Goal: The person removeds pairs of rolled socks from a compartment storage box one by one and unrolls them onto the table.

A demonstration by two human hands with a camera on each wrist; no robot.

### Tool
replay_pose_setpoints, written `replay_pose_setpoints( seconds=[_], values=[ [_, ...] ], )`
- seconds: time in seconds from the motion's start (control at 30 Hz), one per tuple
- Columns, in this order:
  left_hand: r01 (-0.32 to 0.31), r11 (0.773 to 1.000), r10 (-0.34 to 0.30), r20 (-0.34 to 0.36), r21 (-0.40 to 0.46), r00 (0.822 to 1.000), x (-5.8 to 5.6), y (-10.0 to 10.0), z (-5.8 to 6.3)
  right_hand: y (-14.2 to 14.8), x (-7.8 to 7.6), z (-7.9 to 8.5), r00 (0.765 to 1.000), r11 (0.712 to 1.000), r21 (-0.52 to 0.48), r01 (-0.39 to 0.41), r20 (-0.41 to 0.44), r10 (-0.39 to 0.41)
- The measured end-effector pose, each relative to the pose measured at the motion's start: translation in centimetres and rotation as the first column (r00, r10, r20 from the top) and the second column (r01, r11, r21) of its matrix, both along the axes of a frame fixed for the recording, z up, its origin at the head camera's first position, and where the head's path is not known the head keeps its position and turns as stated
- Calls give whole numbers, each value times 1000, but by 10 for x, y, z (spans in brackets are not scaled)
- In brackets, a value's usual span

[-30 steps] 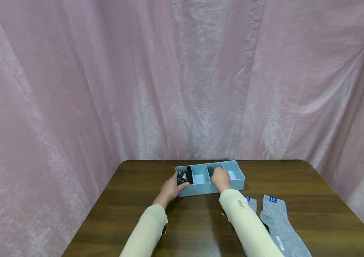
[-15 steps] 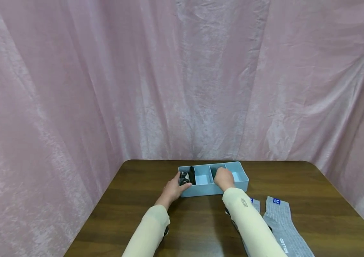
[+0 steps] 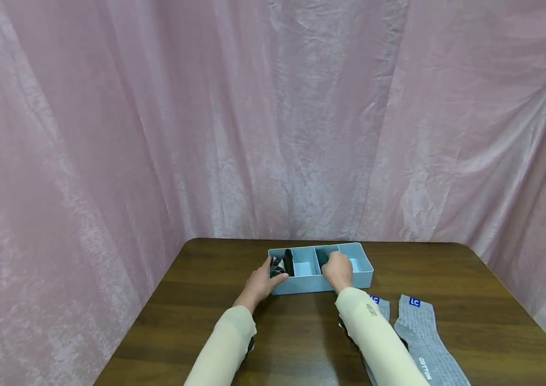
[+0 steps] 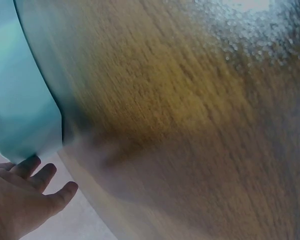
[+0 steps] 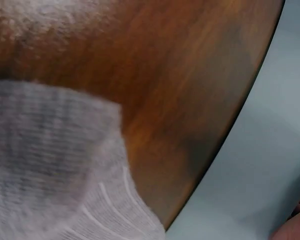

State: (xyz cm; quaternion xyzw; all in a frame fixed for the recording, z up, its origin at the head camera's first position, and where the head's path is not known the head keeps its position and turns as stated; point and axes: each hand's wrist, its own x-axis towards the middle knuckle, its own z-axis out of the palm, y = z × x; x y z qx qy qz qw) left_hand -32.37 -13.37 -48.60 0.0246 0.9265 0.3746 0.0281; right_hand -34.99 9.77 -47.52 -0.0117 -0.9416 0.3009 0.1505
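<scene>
- my right hand (image 3: 338, 271) is over the third compartment from the left of the blue box (image 3: 301, 287), back upward; the fingertips are hidden, so i cannot tell whether they pinch anything.
- the dark green cloth (image 3: 322, 255) lies in that compartment, just ahead and left of my right knuckles, nearer this hand than the other; too much is covered to read its long axis.
- my right forearm slants forward and leftward in its sleeve (image 3: 371, 329).
- my left hand (image 3: 258, 282) braces the box's near left corner, fingers extended rather than clenched, thumb along the near rim.
- the box lies crosswise to my reach, its right end slightly farther from me.
- by my left thumb, the leftmost compartment holds a patterned bundle (image 3: 277, 267) and a black bundle (image 3: 289, 263).
- nearer me on the table (image 3: 186, 316), a gray sock (image 3: 414, 324) lies right of my sleeve, a second gray sock (image 3: 382, 307) partly hidden behind it.
</scene>
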Motion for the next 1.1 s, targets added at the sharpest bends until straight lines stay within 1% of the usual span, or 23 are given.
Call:
replay_pose_setpoints(
  seconds=[0.07,0.13,0.2,0.33,0.4,0.5,0.6,0.67,0.73,0.8,0.87,0.9,0.97,1.03,1.07,1.1],
  values=[
    [8,1000,-8,2,1,1000,-1,2,1,3,0,-2,999,999,-40,20,-38,-22],
    [16,1000,-16,5,9,1000,-2,3,2,7,0,-2,999,995,-93,27,-45,-31],
    [17,1000,-17,15,19,1000,-2,3,3,10,-1,-1,999,990,-135,31,-36,-37],
    [31,999,-31,28,12,999,-6,3,6,16,-2,6,999,970,-238,41,27,-36],
    [45,999,-46,26,12,999,-7,2,10,17,-3,10,998,954,-297,44,48,-32],
    [54,999,-54,37,10,998,-9,1,18,17,-3,17,998,925,-379,40,57,-20],
    [51,998,-50,30,-21,998,-12,2,27,14,-4,27,998,893,-450,26,60,1],
    [45,998,-45,3,-35,999,-16,4,32,11,-5,33,998,875,-484,20,57,9],
    [49,998,-50,-63,-25,997,-20,9,37,10,-6,39,999,862,-507,15,50,12],
    [58,998,-56,-133,10,990,-22,18,42,10,-6,42,999,848,-530,12,44,13],
    [87,995,-75,-201,54,977,-24,30,46,10,-4,45,999,837,-547,16,41,8],
    [105,991,-85,-222,80,971,-24,36,49,10,-3,47,999,826,-563,18,45,8],
    [141,982,-108,-232,129,967,-25,48,54,10,0,51,998,797,-604,23,54,13],
    [178,966,-137,-216,185,967,-26,57,58,8,3,56,998,762,-646,29,61,14],
    [195,956,-152,-197,220,969,-26,62,60,7,4,59,998,738,-674,29,62,18],
    [211,940,-168,-175,268,970,-27,65,61,5,5,61,998,714,-700,29,66,24]
  ],
)
